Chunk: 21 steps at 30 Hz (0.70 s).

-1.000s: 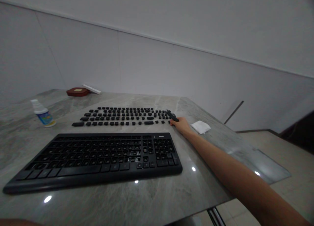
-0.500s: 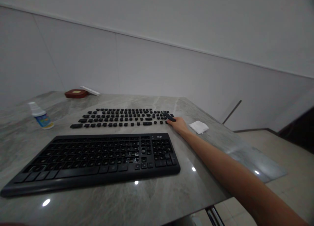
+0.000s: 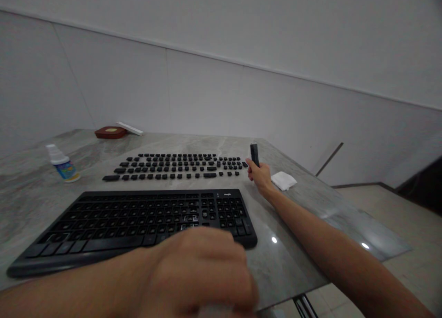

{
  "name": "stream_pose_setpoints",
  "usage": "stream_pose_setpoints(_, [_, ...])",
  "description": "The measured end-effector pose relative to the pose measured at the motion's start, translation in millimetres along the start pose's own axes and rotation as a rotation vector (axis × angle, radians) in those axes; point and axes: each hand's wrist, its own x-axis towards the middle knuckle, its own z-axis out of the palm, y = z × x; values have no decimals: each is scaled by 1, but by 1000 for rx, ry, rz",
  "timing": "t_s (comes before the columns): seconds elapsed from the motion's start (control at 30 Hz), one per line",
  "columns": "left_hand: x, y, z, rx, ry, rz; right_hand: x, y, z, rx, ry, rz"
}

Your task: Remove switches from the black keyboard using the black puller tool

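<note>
Pale wall [image 3: 207, 90] behind a grey table [image 3: 265, 267]; on it lies 1 black keyboard [image 3: 131, 213], loose keys [image 3: 210, 175] in rows beyond it. Right hand [image 3: 261, 176] grips a dark tool [image 3: 254, 154] upright, near a white cloth [image 3: 283, 180]. Left hand [image 3: 203, 272], blurred, curls before the keyboard; I cannot tell whether it holds anything.

One camera, worn on the person's head, looks forward and down, close over the tabletop [image 3: 285, 260]. I see wall [image 3: 221, 88] across the frame's upper half.
</note>
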Motion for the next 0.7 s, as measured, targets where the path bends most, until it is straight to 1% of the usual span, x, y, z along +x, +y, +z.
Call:
stream_pose_setpoints(0.03, [3,-13,2,-32,-5,38,-5,-6,-3,33,-8,-36])
stream_pose_setpoints(0.1, [2,-40,9,28,-75,-152,-17,-19,-10,77,-36,-123])
stream_pose_setpoints(0.13, [-2,-52,14,66,-107,-223,-24,-25,-14,92,-58,-176])
stream_pose_setpoints(0.17, [-8,-62,19,103,-151,-271,-31,-32,-19,105,-83,-259])
stream_pose_setpoints(0.23, [-21,-75,29,177,-279,-359,-47,-43,-28,114,-178,-430])
stream_pose_setpoints(0.33, [-32,-79,36,187,-360,-424,-66,-56,-39,87,-417,-627])
stream_pose_setpoints(0.43, [-32,-78,35,153,-365,-424,-79,-62,-42,36,-661,-788])
stream_pose_setpoints(0.5, [-30,-78,33,126,-355,-420,-82,-63,-41,-17,-774,-883])
stream_pose_setpoints(0.6, [-29,-79,32,103,-341,-411,-82,-60,-38,-126,-843,-960])
stream_pose_setpoints(0.7, [-30,-78,32,77,-314,-391,-78,-58,-38,-144,-799,-924])
